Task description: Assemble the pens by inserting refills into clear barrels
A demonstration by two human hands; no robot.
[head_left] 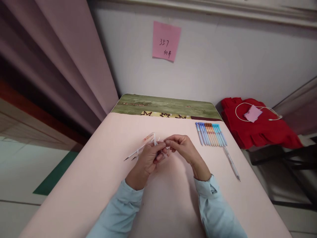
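I see both hands meeting over the middle of the pink table (104, 185). My left hand (146, 162) is curled shut around a small clear pen part (155, 138), whose tip sticks up above the knuckles. My right hand (182, 147) has its fingertips pinched together on a tiny piece right at the left hand's thumb; what that piece is, I cannot tell. The two hands touch there.

Just left of the left hand, a thin refill (132, 154) lies flat on the table, slanting toward the left edge, with open pink surface all around it down to the near edge.

To the right, a row of pens (210, 134) lies side by side near the far right corner, well apart from my right hand. One single pen (231, 163) lies below the row, close to the right edge and angled along it.

The far end of the table shows a green patterned strip (165, 105) against the wall. A pink note (165, 41) hangs on the wall above. Off the right edge sits a red cloth (260, 132) with a white cable (241, 107). A curtain (61, 59) hangs on the left.
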